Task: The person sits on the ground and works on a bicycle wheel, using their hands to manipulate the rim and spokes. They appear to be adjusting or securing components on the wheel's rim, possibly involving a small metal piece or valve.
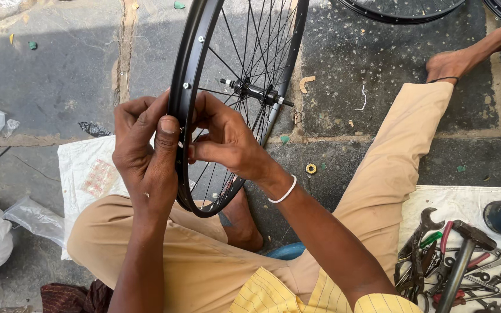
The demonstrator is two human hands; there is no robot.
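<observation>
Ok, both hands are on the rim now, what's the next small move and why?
Probably seat and turn the nipple the right hand pinches at the rim, with the left hand bracing. Other nipples already sit in the rim above, and spokes run to the hub, so lacing looks mid-way.

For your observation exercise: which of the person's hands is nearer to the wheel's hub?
Right. The right hand reaches through the spokes just below the hub, while the left hand grips the outside of the black rim, farther to the hub's left.
</observation>
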